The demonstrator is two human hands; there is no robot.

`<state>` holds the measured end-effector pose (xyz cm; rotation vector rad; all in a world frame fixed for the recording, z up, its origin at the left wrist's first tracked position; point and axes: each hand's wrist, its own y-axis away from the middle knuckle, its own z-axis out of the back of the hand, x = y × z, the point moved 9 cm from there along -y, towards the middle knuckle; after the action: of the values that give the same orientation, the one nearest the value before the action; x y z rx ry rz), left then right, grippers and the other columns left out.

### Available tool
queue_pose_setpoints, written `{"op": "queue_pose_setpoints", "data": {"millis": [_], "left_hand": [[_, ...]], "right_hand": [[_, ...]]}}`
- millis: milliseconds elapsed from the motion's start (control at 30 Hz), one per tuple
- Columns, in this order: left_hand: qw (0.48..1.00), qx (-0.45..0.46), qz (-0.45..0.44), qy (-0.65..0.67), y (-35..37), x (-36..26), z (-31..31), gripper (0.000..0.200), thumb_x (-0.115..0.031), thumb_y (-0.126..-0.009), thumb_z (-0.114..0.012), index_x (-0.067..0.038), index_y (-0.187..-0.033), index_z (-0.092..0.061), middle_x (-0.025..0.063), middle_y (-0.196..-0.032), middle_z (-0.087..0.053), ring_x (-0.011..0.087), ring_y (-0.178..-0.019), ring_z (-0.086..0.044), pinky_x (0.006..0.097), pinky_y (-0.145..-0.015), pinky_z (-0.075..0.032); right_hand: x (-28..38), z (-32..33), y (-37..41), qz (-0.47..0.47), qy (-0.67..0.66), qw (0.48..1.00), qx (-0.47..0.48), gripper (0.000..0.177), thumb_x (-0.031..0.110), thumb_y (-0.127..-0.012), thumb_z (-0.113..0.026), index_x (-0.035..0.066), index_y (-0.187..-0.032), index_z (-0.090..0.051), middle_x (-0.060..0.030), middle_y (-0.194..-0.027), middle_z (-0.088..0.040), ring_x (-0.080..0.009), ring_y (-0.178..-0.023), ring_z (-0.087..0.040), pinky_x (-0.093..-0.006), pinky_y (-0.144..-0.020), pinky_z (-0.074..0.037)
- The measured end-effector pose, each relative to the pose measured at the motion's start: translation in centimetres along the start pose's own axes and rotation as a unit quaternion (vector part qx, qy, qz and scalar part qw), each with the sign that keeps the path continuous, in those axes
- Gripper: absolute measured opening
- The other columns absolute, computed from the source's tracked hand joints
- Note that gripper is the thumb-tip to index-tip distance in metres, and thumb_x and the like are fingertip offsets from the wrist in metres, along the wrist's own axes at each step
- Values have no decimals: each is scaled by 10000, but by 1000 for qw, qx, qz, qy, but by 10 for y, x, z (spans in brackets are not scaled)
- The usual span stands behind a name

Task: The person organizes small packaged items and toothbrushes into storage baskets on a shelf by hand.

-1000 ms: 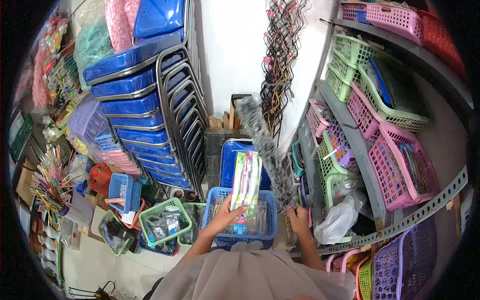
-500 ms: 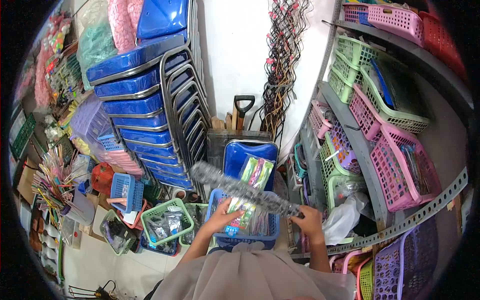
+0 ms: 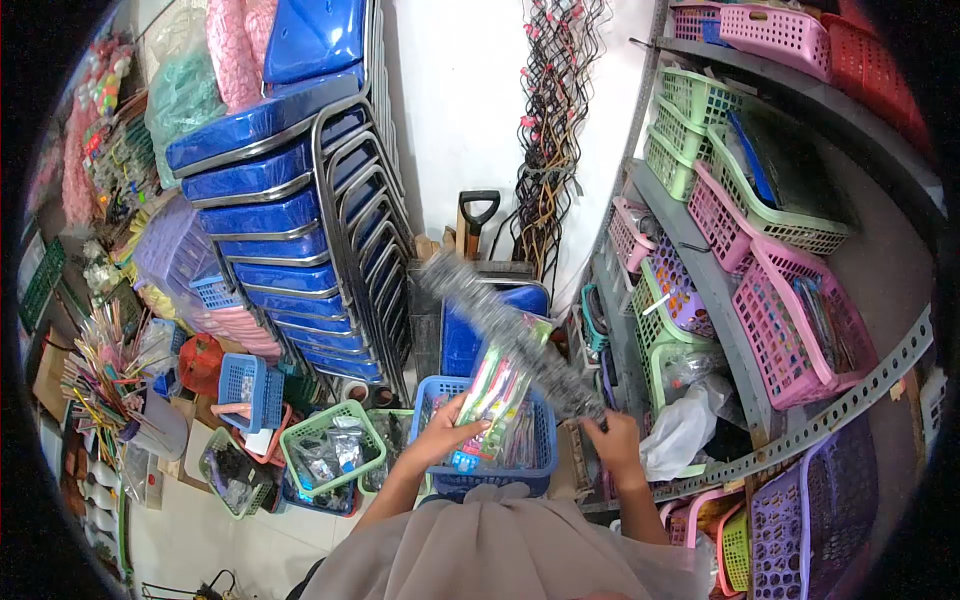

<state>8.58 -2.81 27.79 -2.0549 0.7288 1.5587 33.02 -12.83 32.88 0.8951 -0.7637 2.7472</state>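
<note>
My left hand (image 3: 438, 442) is closed around clear packets (image 3: 490, 405) of long green, pink and white items, held over a blue basket (image 3: 548, 445). More packets of thin colourful things stand inside that basket. At its lower end, my right hand (image 3: 616, 440) grips a long grey fluffy duster (image 3: 505, 325). The duster slants up to the left, passing in front of the packets and partly hiding them. It is smeared by motion, so its surface is hard to make out.
Stacked blue chairs (image 3: 275, 240) rise at the left. A green basket (image 3: 365, 430) of small packets stands on the floor near other baskets. Metal shelving (image 3: 720, 300) with pink and green baskets lines the right. A black-handled tool (image 3: 478, 215) leans at the wall.
The duster's far end has swung up and to the right, so it slants more steeply. My left hand still holds the packets in nearly the same place, while the view has shifted slightly.
</note>
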Motion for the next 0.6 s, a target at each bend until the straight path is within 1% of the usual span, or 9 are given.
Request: {"op": "queue_pose_setpoints", "data": {"millis": [33, 67, 167, 233, 267, 333, 533, 567, 600], "left_hand": [[1000, -13, 9, 14, 0, 1, 2, 574, -56, -834, -633, -8, -1343, -372, 55, -1235, -525, 106, -1092, -499, 263, -931, -393], [1000, -13, 7, 13, 0, 1, 3, 574, -56, -834, -633, -8, -1343, -372, 55, -1235, -525, 106, -1092, -499, 263, -931, -393], [1000, -2, -1, -12, 2, 3, 4, 567, -57, -835, -631, -8, -1340, -378, 52, -1231, -527, 106, -1087, -502, 254, -923, -397], [999, 21, -12, -39, 2, 1, -2, 558, -57, -834, -629, -5, -1334, -386, 53, -1218, -537, 100, -1078, -505, 252, -913, -404], [999, 21, -13, -40, 3, -2, -3, 558, -57, -834, -629, -5, -1334, -386, 53, -1218, -537, 100, -1078, -505, 252, -913, -404], [999, -5, 43, -21, 6, 1, -1, 553, -54, -831, -630, -1, -1328, -393, 55, -1211, -542, 106, -1080, -506, 261, -926, -397], [1000, 7, -1, -13, 6, -6, -8, 553, -48, -830, -628, 4, -1327, -391, 60, -1212, -543, 107, -1088, -504, 258, -933, -391], [1000, 7, 2, 0, 6, -6, -9, 565, -46, -829, -627, 6, -1335, -380, 62, -1225, -535, 108, -1096, -499, 258, -936, -387], [1000, 7, 1, 0, 5, -17, -12, 565, -46, -829, -627, 6, -1335, -380, 62, -1225, -535, 108, -1096, -499, 258, -936, -387]], "right_hand": [[13, 0, 2, 59, -5, 998, 6, 267, 265, -749, -679, 6, -788, -629, -204, -704, -598, -391, -658, -575, -416, -549, -432], [12, 1, 1, 60, -4, 998, 6, 267, 265, -749, -679, 6, -788, -629, -204, -704, -598, -391, -658, -575, -416, -549, -432], [-4, 4, 2, 23, 35, 999, -13, 273, 270, -744, -681, 12, -823, -643, -206, -721, -599, -389, -664, -576, -421, -557, -435], [-39, -10, 7, -87, 15, 996, 1, 342, 382, -725, -683, 101, -920, -671, -156, -787, -643, -370, -748, -609, -422, -664, -474], [-32, -7, 8, -86, 14, 996, 0, 342, 382, -725, -683, 101, -920, -671, -156, -787, -643, -370, -748, -609, -422, -664, -474], [15, -6, 11, 69, 76, 994, 46, 286, 292, -728, -691, 22, -810, -644, -209, -726, -601, -375, -668, -587, -425, -563, -436], [-25, -8, 12, -63, 4, 998, -26, 295, 295, -700, -708, 19, -740, -610, -185, -670, -581, -379, -660, -573, -423, -560, -437], [-25, -8, 14, -63, 3, 998, -26, 295, 295, -700, -708, 19, -740, -610, -185, -670, -581, -379, -660, -573, -423, -560, -437], [-7, -12, 16, 0, 27, 999, 21, 299, 298, -710, -704, 15, -738, -610, -186, -671, -584, -383, -660, -570, -419, -562, -439]]}}
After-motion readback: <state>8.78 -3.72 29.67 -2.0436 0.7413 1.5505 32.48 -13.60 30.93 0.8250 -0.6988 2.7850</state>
